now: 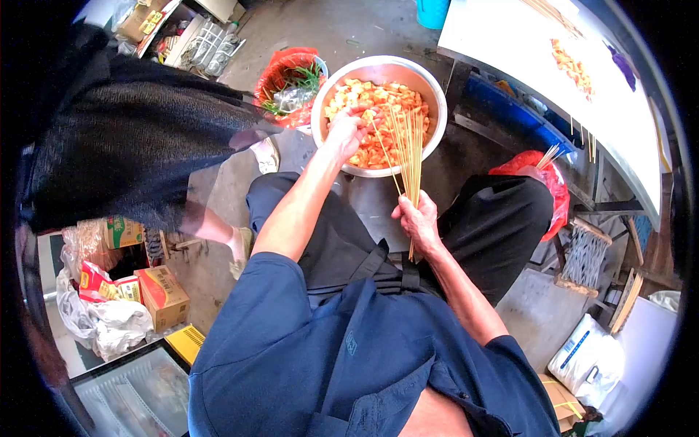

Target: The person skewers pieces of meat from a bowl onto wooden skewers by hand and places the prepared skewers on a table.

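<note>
A wide metal basin [439, 109] full of orange-red marinated meat chunks [364, 93] stands on the floor in front of my knees. My left hand [347, 132] is over the basin's left side, its fingers pinched on a small piece of meat [368, 116] at the tip of one skewer. That skewer [386, 154] leans away from the others. My right hand [417, 218] is closed around the lower part of a bundle of thin bamboo skewers [410, 149]. Their upper ends fan out over the meat.
A red-lined bucket [280, 69] with greens stands behind the basin's left. A person in dark clothing [145, 138] is at the left. At right, a white table [524, 36] bears skewered meat [571, 69]; a red bag [550, 191] with sticks stands below. Boxes [162, 297] lie lower left.
</note>
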A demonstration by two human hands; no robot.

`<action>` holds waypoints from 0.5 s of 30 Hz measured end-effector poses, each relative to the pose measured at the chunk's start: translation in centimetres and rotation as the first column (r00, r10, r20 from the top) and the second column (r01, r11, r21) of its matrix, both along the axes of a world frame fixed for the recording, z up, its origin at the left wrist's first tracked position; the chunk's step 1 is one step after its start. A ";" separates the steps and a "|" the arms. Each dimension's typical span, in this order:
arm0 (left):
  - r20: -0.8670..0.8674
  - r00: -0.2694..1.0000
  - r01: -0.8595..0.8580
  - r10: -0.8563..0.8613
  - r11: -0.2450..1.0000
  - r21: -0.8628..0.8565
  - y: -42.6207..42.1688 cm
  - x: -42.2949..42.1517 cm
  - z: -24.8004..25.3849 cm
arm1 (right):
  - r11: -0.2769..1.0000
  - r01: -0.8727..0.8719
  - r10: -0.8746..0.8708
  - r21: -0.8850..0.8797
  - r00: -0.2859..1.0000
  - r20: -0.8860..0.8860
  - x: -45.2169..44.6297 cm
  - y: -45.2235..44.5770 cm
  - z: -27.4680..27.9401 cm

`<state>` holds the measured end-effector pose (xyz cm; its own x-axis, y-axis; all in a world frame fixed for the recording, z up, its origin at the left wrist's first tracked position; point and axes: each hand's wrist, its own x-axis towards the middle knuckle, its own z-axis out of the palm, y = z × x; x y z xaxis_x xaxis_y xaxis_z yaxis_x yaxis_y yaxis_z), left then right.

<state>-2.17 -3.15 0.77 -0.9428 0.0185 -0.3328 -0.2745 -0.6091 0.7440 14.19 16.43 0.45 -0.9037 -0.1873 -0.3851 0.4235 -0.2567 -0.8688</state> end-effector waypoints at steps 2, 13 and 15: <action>0.036 0.998 -0.044 0.046 0.998 -0.049 0.1 0.0 -0.1 | 1.000 -0.005 0.006 -0.006 1.000 0.018 0.0 0.1 0.4; -0.013 0.999 -0.035 0.034 0.999 -0.015 -0.2 -0.3 -0.8 | 1.000 -0.009 0.009 0.008 0.998 0.061 -0.1 0.2 0.7; -0.018 0.999 -0.030 0.030 0.999 -0.020 -0.2 -0.4 -0.9 | 0.999 -0.010 0.007 0.046 0.998 0.065 -0.2 0.2 0.7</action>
